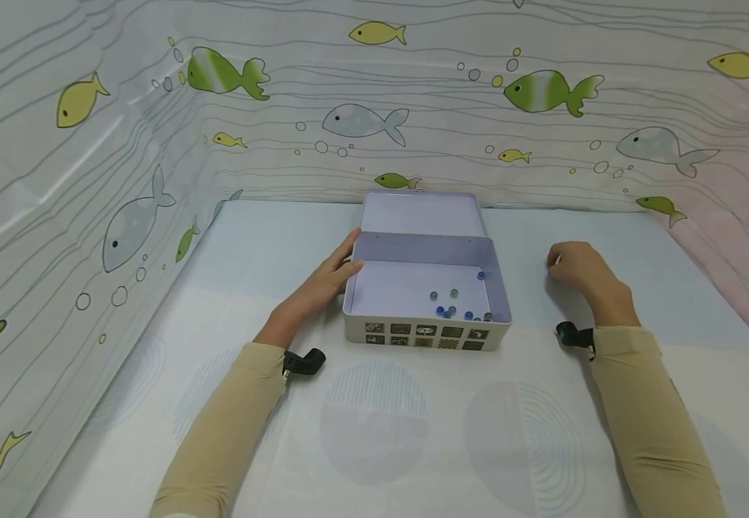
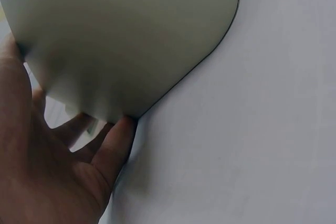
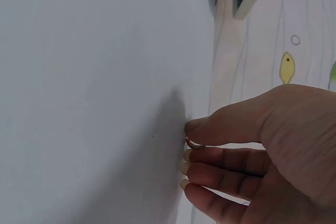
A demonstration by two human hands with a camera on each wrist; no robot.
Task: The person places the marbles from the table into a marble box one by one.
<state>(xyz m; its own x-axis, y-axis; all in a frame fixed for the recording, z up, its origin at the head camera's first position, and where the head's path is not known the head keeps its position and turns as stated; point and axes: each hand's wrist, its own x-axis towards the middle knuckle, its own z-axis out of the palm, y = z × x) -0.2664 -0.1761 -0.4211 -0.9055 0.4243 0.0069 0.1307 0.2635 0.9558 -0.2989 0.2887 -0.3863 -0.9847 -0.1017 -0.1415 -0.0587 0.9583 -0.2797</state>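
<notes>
A white box (image 1: pixel 360 329) with a pale lilac inside stands on the table, its hinged lid (image 1: pixel 421 213) raised at the back. Dark square pictures line its front. Several small blue and green marbles (image 1: pixel 454 293) lie on its floor, mostly front right. My left hand (image 1: pixel 332 272) grips the box's left side, thumb at the rim and fingers round toward the back corner, as the left wrist view shows. Right of the box, my right hand (image 1: pixel 578 267) is at the table with fingers curled, thumb and index tips close together; I cannot tell whether they pinch something.
A pale cloth (image 1: pixel 380 432) with faint circles covers the table. Behind and to the left rises a fish-printed curtain (image 1: pixel 439 79), close behind the raised lid. A small black camera (image 1: pixel 304 362) sits at the left wrist, another black camera (image 1: pixel 571 334) at the right.
</notes>
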